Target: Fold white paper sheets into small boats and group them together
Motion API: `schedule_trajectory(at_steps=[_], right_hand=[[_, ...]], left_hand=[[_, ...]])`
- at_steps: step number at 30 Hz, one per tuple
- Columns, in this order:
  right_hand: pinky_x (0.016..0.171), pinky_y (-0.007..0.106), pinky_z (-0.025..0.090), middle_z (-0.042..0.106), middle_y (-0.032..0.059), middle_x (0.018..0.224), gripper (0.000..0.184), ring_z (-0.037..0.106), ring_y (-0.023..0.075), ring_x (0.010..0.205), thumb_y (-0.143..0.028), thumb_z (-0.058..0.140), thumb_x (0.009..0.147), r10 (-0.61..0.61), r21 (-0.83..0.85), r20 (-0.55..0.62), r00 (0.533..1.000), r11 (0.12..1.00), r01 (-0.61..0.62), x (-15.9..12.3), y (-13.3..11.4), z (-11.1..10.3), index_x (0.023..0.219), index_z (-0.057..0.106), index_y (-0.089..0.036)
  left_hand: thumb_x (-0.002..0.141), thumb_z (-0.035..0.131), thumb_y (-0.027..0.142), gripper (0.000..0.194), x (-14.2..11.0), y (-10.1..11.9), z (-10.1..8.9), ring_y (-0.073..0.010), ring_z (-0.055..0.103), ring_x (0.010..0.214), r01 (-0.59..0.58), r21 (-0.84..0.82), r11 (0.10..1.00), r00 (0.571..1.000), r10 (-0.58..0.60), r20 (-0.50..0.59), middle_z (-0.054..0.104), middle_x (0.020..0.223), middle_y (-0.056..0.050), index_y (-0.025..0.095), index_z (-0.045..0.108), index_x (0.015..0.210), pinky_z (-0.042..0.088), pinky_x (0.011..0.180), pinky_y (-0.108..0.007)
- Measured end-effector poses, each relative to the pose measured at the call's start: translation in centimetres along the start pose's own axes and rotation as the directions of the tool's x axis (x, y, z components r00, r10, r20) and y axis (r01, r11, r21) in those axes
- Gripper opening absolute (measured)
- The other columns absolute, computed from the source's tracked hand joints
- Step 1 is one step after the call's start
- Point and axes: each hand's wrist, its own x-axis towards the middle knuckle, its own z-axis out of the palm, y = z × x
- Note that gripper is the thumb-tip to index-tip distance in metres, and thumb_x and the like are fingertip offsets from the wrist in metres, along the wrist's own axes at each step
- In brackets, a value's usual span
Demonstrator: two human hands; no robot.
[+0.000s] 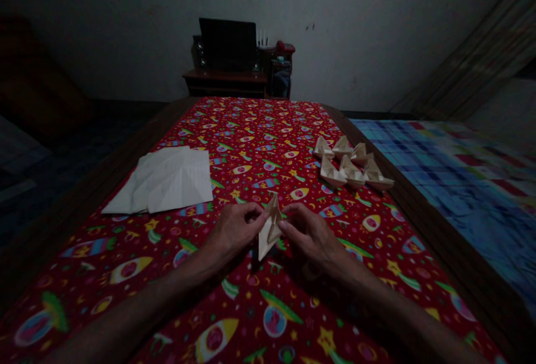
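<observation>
A half-folded piece of cream paper (270, 225), diamond-shaped and pointing up, is held just above the table between both hands. My left hand (234, 229) pinches its left edge with fingers closed. My right hand (312, 234) pinches its right edge the same way. The table wears a red cloth (259, 146) printed with rockets and stars. A fanned stack of flat white sheets (163, 181) lies to the left. Several finished paper boats (352, 164) sit in a cluster at the right, near the table's edge.
The table's dark wooden rim (402, 196) runs along the right. A blue checked mat (456, 180) covers the floor beyond it. At the far wall a low wooden stand (228, 80) carries a dark screen (228, 43) and small items. The room is dim.
</observation>
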Motion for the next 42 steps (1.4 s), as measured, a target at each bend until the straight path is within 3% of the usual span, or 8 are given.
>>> schedule_trajectory(at_steps=[5, 15, 20, 25, 32, 35, 39, 42], right_hand=[[0.046, 0.019, 0.033, 0.050, -0.0036, 0.053, 0.019, 0.048, 0.0095, 0.049, -0.022, 0.049, 0.078, 0.034, -0.208, -0.036, 0.999, 0.977, -0.041, -0.1, 0.1, 0.2, 0.060, 0.050, -0.018], [0.044, 0.019, 0.027, 0.046, -0.0042, 0.049, 0.017, 0.044, 0.0082, 0.045, -0.020, 0.048, 0.071, 0.073, -0.255, -0.082, 0.994, 0.962, -0.092, -0.2, -0.4, 0.2, 0.054, 0.045, -0.018], [0.044, 0.019, 0.027, 0.046, -0.0042, 0.050, 0.017, 0.044, 0.0081, 0.046, -0.020, 0.048, 0.072, 0.070, -0.258, -0.063, 0.996, 0.962, -0.084, -0.3, -0.4, 0.2, 0.055, 0.046, -0.018], [0.046, 0.019, 0.030, 0.049, -0.0032, 0.052, 0.014, 0.047, 0.0092, 0.049, -0.018, 0.047, 0.071, 0.104, -0.233, -0.038, 0.994, 0.966, -0.110, -0.4, -0.4, 0.2, 0.057, 0.048, -0.017], [0.044, 0.018, 0.025, 0.049, -0.0044, 0.053, 0.015, 0.044, 0.0071, 0.048, -0.020, 0.048, 0.074, 0.097, -0.213, 0.018, 0.995, 0.973, -0.091, -0.5, -0.2, 0.5, 0.060, 0.053, -0.016], [0.045, 0.017, 0.025, 0.050, -0.0047, 0.052, 0.014, 0.044, 0.0066, 0.047, -0.019, 0.049, 0.074, 0.070, -0.238, 0.026, 0.997, 0.969, -0.062, -0.6, 0.1, 0.8, 0.061, 0.054, -0.016], [0.045, 0.017, 0.026, 0.051, -0.0045, 0.054, 0.013, 0.046, 0.0069, 0.048, -0.018, 0.049, 0.073, 0.070, -0.245, 0.027, 0.997, 0.967, -0.061, -0.7, 0.3, 0.8, 0.062, 0.055, -0.015], [0.045, 0.017, 0.026, 0.051, -0.0044, 0.054, 0.014, 0.046, 0.0073, 0.049, -0.018, 0.047, 0.073, 0.090, -0.216, 0.019, 0.996, 0.973, -0.084, -0.6, 0.2, 0.7, 0.062, 0.055, -0.015]], left_hand=[[0.072, 0.054, 0.027, 0.018, -0.1, 0.0, 0.2, -0.0110, 0.054, 0.049, -0.050, 0.069, 0.996, 0.999, 0.050, 0.013, 0.061, 0.053, 0.002, 0.016, 0.066, 0.067, 0.036, 0.047, -0.018], [0.070, 0.051, 0.026, 0.015, -0.2, -0.3, 0.3, -0.0107, 0.049, 0.049, -0.051, 0.088, 0.995, 0.998, 0.048, 0.034, 0.055, 0.053, 0.003, 0.016, 0.061, 0.063, 0.035, 0.049, -0.020], [0.068, 0.048, 0.029, 0.014, 0.2, -1.0, 0.9, -0.0111, 0.047, 0.053, -0.017, -0.094, 0.995, 0.994, 0.027, 0.106, 0.050, 0.055, 0.004, 0.018, 0.050, 0.060, 0.036, 0.051, -0.021], [0.062, 0.052, 0.030, 0.021, 0.6, -1.8, 1.0, -0.0078, 0.039, 0.051, 0.048, -0.386, 0.921, 0.986, 0.018, 0.166, 0.042, 0.055, 0.006, 0.020, 0.034, 0.058, 0.031, 0.046, -0.018], [0.058, 0.062, 0.030, 0.028, 0.2, -0.4, 1.4, -0.0112, 0.055, 0.056, 0.231, -0.487, 0.843, 0.955, -0.100, 0.279, 0.059, 0.064, 0.004, 0.019, 0.045, 0.077, 0.042, 0.054, -0.022], [0.060, 0.060, 0.023, 0.027, 0.0, -0.1, 1.6, -0.0155, 0.061, 0.066, 0.195, -0.411, 0.891, 0.960, -0.088, 0.265, 0.064, 0.071, 0.000, 0.017, 0.052, 0.085, 0.045, 0.061, -0.025], [0.062, 0.056, 0.020, 0.014, 0.1, -0.3, 1.6, -0.0173, 0.061, 0.072, 0.103, -0.313, 0.944, 0.971, -0.027, 0.238, 0.065, 0.074, -0.003, 0.015, 0.060, 0.075, 0.044, 0.064, -0.025], [0.058, 0.059, 0.020, 0.024, 0.3, -0.3, 1.4, -0.0174, 0.061, 0.068, 0.205, -0.414, 0.887, 0.953, -0.084, 0.292, 0.064, 0.070, -0.001, 0.014, 0.060, 0.081, 0.044, 0.062, -0.025]])
